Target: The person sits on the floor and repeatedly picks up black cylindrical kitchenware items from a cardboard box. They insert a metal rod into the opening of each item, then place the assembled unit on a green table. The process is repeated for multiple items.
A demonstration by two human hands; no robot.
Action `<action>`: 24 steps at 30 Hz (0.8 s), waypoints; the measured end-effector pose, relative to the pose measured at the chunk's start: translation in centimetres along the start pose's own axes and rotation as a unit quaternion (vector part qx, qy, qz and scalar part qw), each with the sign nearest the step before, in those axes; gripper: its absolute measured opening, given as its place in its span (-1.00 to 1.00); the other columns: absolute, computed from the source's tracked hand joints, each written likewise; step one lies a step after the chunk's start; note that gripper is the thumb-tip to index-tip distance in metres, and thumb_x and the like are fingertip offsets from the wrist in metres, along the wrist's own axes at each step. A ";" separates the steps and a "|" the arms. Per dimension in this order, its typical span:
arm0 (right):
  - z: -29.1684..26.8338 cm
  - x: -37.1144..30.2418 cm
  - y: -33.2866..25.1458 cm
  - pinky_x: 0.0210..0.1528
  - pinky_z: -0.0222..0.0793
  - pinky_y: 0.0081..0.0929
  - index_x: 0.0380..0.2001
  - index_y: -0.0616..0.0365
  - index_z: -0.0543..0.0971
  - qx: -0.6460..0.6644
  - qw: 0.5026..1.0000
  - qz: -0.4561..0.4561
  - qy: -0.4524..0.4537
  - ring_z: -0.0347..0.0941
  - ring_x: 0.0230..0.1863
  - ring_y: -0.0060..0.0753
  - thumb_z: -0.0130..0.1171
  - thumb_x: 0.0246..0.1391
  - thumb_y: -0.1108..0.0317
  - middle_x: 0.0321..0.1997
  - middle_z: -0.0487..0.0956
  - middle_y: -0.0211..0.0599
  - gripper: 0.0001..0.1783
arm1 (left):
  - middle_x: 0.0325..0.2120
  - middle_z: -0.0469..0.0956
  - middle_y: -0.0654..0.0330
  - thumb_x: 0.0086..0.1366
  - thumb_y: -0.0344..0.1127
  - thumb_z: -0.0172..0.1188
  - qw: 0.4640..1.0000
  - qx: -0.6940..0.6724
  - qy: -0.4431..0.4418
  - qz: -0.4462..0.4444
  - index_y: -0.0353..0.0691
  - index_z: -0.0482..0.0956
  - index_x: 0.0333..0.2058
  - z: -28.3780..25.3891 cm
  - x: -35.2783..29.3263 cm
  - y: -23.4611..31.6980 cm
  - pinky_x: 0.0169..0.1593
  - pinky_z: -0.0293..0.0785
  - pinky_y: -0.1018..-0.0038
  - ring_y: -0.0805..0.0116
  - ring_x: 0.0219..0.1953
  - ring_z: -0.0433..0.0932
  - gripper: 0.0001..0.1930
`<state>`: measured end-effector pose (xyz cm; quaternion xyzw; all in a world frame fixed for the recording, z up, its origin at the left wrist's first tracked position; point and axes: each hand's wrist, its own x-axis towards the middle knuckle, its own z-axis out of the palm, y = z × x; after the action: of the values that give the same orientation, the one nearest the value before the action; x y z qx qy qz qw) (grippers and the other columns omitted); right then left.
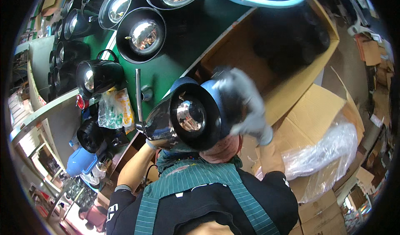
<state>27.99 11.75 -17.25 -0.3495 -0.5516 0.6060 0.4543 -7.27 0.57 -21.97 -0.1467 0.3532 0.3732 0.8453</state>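
Observation:
A glossy black vessel with a round, mirror-like inside is tilted over my lap, its mouth facing up toward me. My left hand is mostly hidden behind its lower left side; only the glove cuff and wrist show, and the hand appears to support the vessel from there. Close to that side stands an upright chrome rod with a joint at its foot. My right hand, in a grey glove, is blurred by motion just right of the vessel's rim. A dark shape lies beside its fingers; I cannot tell whether it is held.
Several similar black vessels stand or lie on the green table. A light blue basin sits at the far edge. On the right are a large cardboard box holding dark things and clear plastic film. Plastic bags hang at left.

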 end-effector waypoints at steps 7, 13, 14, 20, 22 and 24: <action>4.5 -4.6 -5.5 0.60 0.01 0.15 0.55 -0.25 0.45 -0.230 0.967 -0.096 -0.053 0.15 0.57 0.37 0.62 -0.22 -0.33 0.67 0.13 0.17 0.21 | 0.30 0.52 -0.06 0.62 -0.14 0.09 0.993 0.088 -0.075 0.012 -0.31 0.31 0.46 1.0 -0.3 1.4 0.29 0.60 0.17 0.13 0.23 0.59 -0.42; 7.6 -7.4 -8.3 0.55 0.06 0.12 0.56 -0.22 0.41 -0.258 0.948 -0.174 -0.064 0.18 0.55 0.36 0.68 -0.21 -0.21 0.64 0.15 0.24 0.22 | 0.35 0.50 -0.09 0.62 -0.15 0.09 0.964 0.222 -0.143 0.034 -0.30 0.31 0.46 -0.1 -3.0 1.5 0.33 0.59 0.13 0.11 0.28 0.59 -0.43; 8.1 -7.8 -8.6 0.55 0.07 0.13 0.56 -0.21 0.42 -0.265 0.943 -0.191 -0.063 0.18 0.54 0.37 0.69 -0.21 -0.20 0.64 0.16 0.24 0.22 | 0.39 0.47 -0.07 0.64 -0.19 0.04 0.923 0.332 -0.182 0.068 -0.28 0.30 0.48 -0.4 -3.4 1.4 0.38 0.55 0.09 0.09 0.33 0.54 -0.45; 10.1 -10.0 -9.4 0.51 0.21 -0.11 0.55 0.10 0.38 -0.205 0.976 -0.074 0.022 0.36 0.48 0.08 0.53 0.04 -0.30 0.50 0.41 0.09 0.15 | 0.16 0.67 0.06 0.45 -0.29 0.31 0.844 0.451 -0.060 0.286 -0.30 0.58 0.27 -0.5 -6.5 1.5 0.21 0.65 0.20 0.08 0.12 0.69 -0.53; 11.6 -10.0 -11.0 0.48 0.27 -0.25 0.52 0.26 0.38 -0.114 0.992 0.039 0.042 0.42 0.44 -0.11 0.18 0.33 -0.41 0.43 0.50 0.04 0.04 | -0.12 0.79 0.06 0.28 -0.27 0.39 0.452 0.680 0.027 0.577 -0.33 0.73 0.05 5.8 -10.1 1.6 0.02 0.70 0.23 0.01 -0.12 0.79 -0.60; 10.8 -11.0 -9.7 0.49 0.25 -0.22 0.52 0.34 0.34 -0.128 0.987 0.087 0.042 0.39 0.47 -0.07 0.01 0.45 -0.38 0.46 0.47 0.11 0.00 | -0.21 0.78 -0.05 0.13 -0.31 0.44 0.317 0.664 -0.003 0.677 -0.32 0.77 -0.01 6.4 -10.6 2.8 -0.05 0.69 0.30 -0.02 -0.19 0.81 -0.58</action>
<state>23.36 -2.52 -6.95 -0.4763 -0.5725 0.5524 0.3745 -11.22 0.14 -9.87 0.7549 0.4568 0.4567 0.1130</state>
